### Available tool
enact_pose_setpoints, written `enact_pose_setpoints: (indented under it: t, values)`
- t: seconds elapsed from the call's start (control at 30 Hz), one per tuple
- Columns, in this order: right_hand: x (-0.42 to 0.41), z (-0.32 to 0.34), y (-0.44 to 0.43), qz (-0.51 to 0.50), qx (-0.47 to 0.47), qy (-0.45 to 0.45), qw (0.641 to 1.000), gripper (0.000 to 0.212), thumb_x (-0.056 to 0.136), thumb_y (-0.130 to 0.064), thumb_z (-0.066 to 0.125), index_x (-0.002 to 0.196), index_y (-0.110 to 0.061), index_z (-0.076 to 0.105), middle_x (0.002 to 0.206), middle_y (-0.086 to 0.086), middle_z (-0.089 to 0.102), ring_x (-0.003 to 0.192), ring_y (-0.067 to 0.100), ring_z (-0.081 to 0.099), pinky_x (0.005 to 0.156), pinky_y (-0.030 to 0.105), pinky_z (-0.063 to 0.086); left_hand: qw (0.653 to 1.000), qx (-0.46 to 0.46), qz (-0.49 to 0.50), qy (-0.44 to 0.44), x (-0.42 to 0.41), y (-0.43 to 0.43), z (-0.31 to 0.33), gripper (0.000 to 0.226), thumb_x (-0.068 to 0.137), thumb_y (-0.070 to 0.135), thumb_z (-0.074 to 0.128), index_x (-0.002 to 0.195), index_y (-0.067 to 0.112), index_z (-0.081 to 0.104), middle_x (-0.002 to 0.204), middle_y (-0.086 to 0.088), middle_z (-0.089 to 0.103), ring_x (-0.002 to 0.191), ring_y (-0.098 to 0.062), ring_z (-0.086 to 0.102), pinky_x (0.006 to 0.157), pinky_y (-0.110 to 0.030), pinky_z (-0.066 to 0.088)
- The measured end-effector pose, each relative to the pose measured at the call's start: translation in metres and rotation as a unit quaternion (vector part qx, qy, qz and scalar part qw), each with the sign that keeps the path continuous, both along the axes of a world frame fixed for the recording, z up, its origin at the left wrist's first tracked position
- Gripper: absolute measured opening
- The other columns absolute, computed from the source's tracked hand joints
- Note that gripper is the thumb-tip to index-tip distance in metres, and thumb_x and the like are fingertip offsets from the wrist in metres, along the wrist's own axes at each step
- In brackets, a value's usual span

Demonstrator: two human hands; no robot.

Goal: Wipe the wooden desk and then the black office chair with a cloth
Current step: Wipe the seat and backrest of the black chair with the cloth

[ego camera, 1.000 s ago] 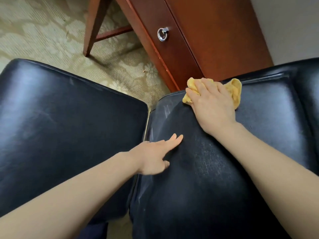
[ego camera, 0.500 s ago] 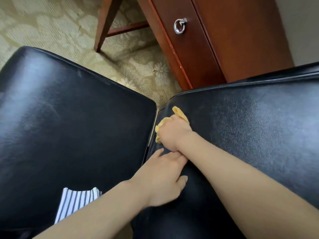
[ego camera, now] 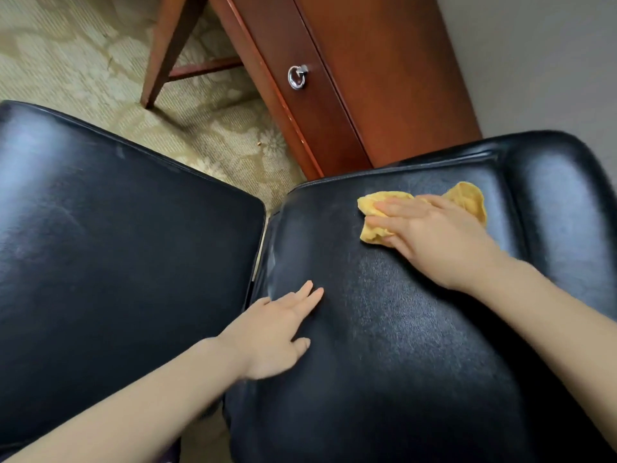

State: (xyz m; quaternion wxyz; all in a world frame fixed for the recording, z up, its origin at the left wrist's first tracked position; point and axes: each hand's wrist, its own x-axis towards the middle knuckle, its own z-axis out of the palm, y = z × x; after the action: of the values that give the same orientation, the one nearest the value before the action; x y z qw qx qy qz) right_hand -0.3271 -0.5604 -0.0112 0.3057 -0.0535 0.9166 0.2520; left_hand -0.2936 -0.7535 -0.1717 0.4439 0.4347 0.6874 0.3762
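Observation:
The black office chair fills the lower view: its seat [ego camera: 117, 248] lies at the left and its padded backrest [ego camera: 384, 345] at the right. A yellow cloth [ego camera: 467, 200] lies on the upper part of the backrest. My right hand [ego camera: 434, 235] presses flat on the cloth with straight fingers, covering its middle. My left hand [ego camera: 273, 332] rests flat on the backrest near its left edge, fingers straight, holding nothing. The wooden desk [ego camera: 384, 78] stands behind the chair, its drawer front bearing a metal ring pull [ego camera: 297, 76].
A wooden desk leg [ego camera: 163, 51] and crossbar stand on the patterned beige carpet [ego camera: 83, 61] at the upper left. A grey wall [ego camera: 541, 61] runs along the right, close beside the desk and the chair's backrest.
My right hand has swept the cloth from the backrest's left edge up and to the right across the leather. My left hand has stayed flat on the backrest.

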Motion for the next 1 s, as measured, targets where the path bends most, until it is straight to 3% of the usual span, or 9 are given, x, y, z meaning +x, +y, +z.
enact_pose_setpoints:
  t: [0.17,0.37,0.47,0.57,0.67,0.83,1.0]
  values:
    - [-0.027,-0.037,0.002,0.015,0.049,0.031,0.998,0.038,0.1,-0.03,0.036,0.136,-0.026,0.047,0.15,-0.002,0.035,0.139,0.017,0.027,0.108,0.035,0.019,1.0,-0.018,0.023,0.0,-0.006,-0.011,-0.013,0.067,0.099,0.032,0.037,0.15,0.032,-0.006,0.159,0.009,-0.006,0.145,-0.007,0.004,0.117,-0.028,0.005]
    - [-0.081,-0.123,-0.021,0.001,0.113,-0.02,0.993,0.029,0.095,-0.026,0.043,0.12,-0.02,0.056,0.128,0.002,0.054,0.121,0.028,0.045,0.106,0.043,0.027,0.993,-0.051,0.101,0.01,-0.019,-0.053,-0.05,0.064,0.099,0.032,0.038,0.15,0.035,0.0,0.158,0.012,0.001,0.144,-0.005,0.009,0.116,-0.025,0.007]
    - [-0.094,-0.165,-0.036,-0.029,0.169,-0.065,0.983,0.027,0.09,-0.024,0.047,0.114,-0.021,0.059,0.116,0.003,0.059,0.115,0.031,0.049,0.113,0.052,0.012,0.991,-0.071,0.111,0.011,-0.022,-0.067,-0.062,0.063,0.099,0.035,0.038,0.149,0.039,0.001,0.157,0.017,-0.002,0.143,-0.004,0.01,0.113,-0.021,0.005]
    - [-0.088,-0.197,-0.051,-0.01,0.215,-0.1,0.972,0.035,0.089,-0.025,0.048,0.122,-0.02,0.057,0.121,0.005,0.058,0.123,0.032,0.044,0.113,0.054,-0.001,0.99,-0.077,0.118,0.019,-0.025,-0.076,-0.071,0.061,0.099,0.036,0.037,0.15,0.038,0.003,0.156,0.019,-0.004,0.143,-0.003,0.01,0.112,-0.018,0.005]
    - [-0.065,-0.224,-0.062,0.039,0.242,-0.178,0.953,0.041,0.09,-0.029,0.046,0.129,-0.018,0.054,0.132,0.007,0.054,0.13,0.032,0.038,0.113,0.054,-0.004,0.987,-0.072,0.142,0.014,-0.028,-0.079,-0.077,0.06,0.099,0.034,0.038,0.15,0.037,0.007,0.156,0.019,-0.001,0.143,-0.003,0.012,0.111,-0.016,0.006]
    - [-0.018,-0.249,-0.083,0.012,0.2,-0.249,0.947,0.05,0.094,-0.029,0.041,0.141,-0.014,0.041,0.146,0.009,0.04,0.139,0.037,0.022,0.115,0.053,0.0,0.985,-0.073,0.159,-0.003,-0.026,-0.084,-0.088,0.059,0.098,0.031,0.041,0.15,0.036,0.013,0.156,0.018,0.005,0.144,-0.008,0.016,0.112,-0.018,0.01]
    - [0.043,-0.225,-0.112,0.056,0.154,-0.339,0.926,0.046,0.095,-0.03,0.042,0.139,-0.016,0.043,0.143,0.006,0.044,0.137,0.035,0.029,0.115,0.053,0.001,0.985,-0.07,0.152,-0.039,-0.02,-0.08,-0.08,0.057,0.098,0.026,0.041,0.149,0.033,0.018,0.156,0.015,0.011,0.144,-0.008,0.016,0.112,-0.018,0.012]
